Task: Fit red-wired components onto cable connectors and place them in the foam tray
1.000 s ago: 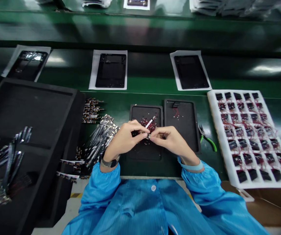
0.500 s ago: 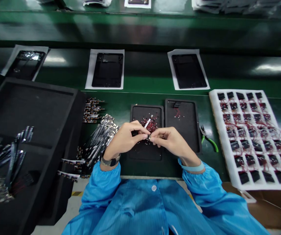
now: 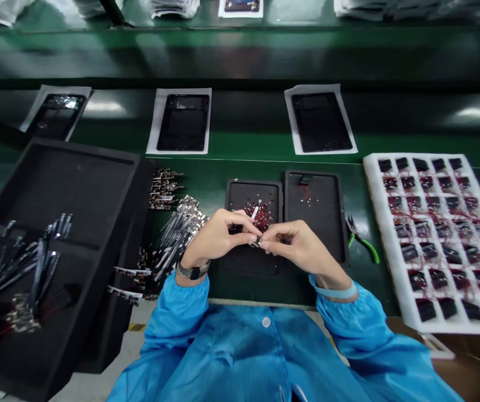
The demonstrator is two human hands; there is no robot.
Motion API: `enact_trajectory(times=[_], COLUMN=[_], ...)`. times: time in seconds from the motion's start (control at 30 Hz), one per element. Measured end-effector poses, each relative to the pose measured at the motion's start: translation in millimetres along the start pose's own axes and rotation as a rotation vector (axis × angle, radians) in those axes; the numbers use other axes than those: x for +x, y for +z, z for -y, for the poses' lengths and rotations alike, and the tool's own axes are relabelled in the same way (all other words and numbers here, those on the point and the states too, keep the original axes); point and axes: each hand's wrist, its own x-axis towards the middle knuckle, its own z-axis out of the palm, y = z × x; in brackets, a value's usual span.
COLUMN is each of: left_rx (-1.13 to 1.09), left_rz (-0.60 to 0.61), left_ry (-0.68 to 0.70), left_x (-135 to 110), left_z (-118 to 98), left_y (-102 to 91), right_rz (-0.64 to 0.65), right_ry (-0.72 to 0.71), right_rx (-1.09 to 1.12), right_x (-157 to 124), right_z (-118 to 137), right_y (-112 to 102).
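Over the left black tray (image 3: 250, 265), my left hand (image 3: 220, 235) and my right hand (image 3: 301, 247) meet fingertip to fingertip. My left thumb and fingers pinch a small circuit board (image 3: 257, 242), mostly hidden by the fingers. A pale flex strip (image 3: 256, 211) rises just beyond it and seems to belong to it. My right hand is closed in a pinch at the board's right edge; what lies between its fingertips is too small to make out. Behind the hands, small parts with red wires (image 3: 268, 213) are heaped in the tray.
A second black tray (image 3: 327, 229) holds a black part with red wires. Green-handled cutters (image 3: 361, 240) lie beside it. White foam (image 3: 374, 184) carries rows of black parts at right. Flex cables (image 3: 175, 237) are piled at left near large black trays (image 3: 68, 167). Tablet-like panels (image 3: 185, 123) lie behind.
The view has shifted slightly. Both hands stay together over the tray, still pinching, and the pale strip now stands more upright and shows shorter.
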Motion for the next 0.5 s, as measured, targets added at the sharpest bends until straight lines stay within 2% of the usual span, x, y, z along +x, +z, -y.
enact_trajectory(times=[0.1, 0.17, 0.23, 0.3, 0.37, 0.4, 0.5], left_rx=[0.084, 0.132, 0.145, 0.140, 0.150, 0.168, 0.269], left_rz=[-0.052, -0.133, -0.260, -0.410, -0.537, -0.589, -0.766], left_ry=[-0.020, -0.034, 0.002, 0.102, 0.206, 0.232, 0.187], left_x=[-1.7, -0.8, 6.9, 24.6, 51.8, 67.7, 116.1], left_z=[-8.6, -21.8, -39.5, -57.6, -71.6, -75.8, -76.4], left_y=[3.4, 6.2, 6.8, 0.9, -14.8, -26.5, -70.2], right_rz=[-0.030, -0.117, -0.306, -0.557, -0.757, -0.814, -0.837], right_ry=[-0.065, -0.176, -0.276, -0.299, -0.248, -0.202, -0.103], right_rx=[-0.059, -0.133, -0.187, -0.190, -0.200, -0.242, -0.435], right_x=[-1.1, -3.0, -4.6, -4.1, -1.2, 0.6, 4.2], right_z=[4.0, 5.5, 1.8, -8.9, -24.9, -33.5, -55.0], right_y=[-3.4, -12.7, -30.0, -54.0, -80.2, -92.3, -116.9])
